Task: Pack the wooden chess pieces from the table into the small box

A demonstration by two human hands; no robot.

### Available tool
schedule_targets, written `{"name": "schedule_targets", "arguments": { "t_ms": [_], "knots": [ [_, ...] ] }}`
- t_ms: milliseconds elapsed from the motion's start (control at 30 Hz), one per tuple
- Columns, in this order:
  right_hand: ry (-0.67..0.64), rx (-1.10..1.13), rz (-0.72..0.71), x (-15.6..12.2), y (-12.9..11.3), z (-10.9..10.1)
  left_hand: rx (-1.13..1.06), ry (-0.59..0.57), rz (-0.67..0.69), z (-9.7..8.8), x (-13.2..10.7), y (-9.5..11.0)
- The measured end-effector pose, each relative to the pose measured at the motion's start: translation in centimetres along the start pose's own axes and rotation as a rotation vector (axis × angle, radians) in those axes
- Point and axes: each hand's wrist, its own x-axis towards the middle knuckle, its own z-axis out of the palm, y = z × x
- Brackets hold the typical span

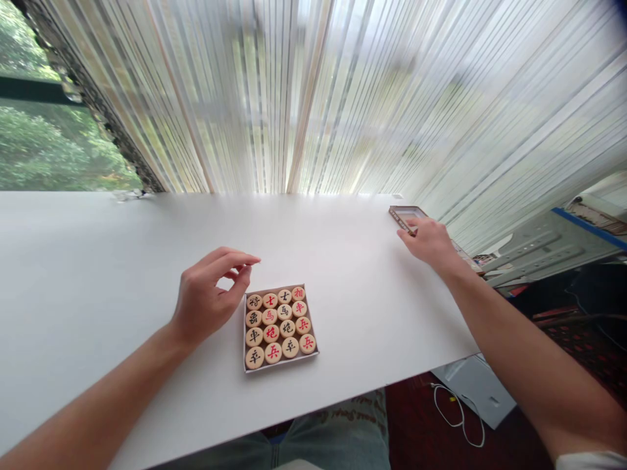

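Note:
An open box of xiangqi pieces lies on the white table, in front of me. Round wooden pieces with red and black characters fill it in rows. My left hand hovers at the box's far left corner, thumb and fingers drawn together in a pinch with nothing visible between them. Farther off to the right, my right hand grips the near edge of the shallow box lid. The lid lies hollow side up near the table's back edge, partly hidden by my fingers.
The white table runs back to a window with a string curtain. On the right stand a grey metal rack and cluttered shelves. A white cable and a pale flat panel lie below the table edge.

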Motion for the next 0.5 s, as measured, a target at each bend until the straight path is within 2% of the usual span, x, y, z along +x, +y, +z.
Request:
{"name": "schedule_targets", "arguments": {
  "t_ms": [100, 233, 367, 500],
  "knots": [
    [-0.039, -0.116, 0.085, 3.3, 1.9, 0.7, 0.016, -0.013, 0.019, -0.2, 0.4, 0.2],
    [-0.131, -0.192, 0.166, 5.1, 2.8, 1.8, 0.041, -0.005, 0.013, -1.1, 0.8, 0.6],
    [-0.157, -0.161, 0.158, 4.9, 2.2, 2.1, 0.04, -0.002, -0.024, -2.5, 0.6, 0.6],
    [-0.151, -0.032, 0.103, 3.2, 0.5, 1.6, 0.003, -0.006, -0.115, -3.9, -0.2, 0.3]
  ]
}}
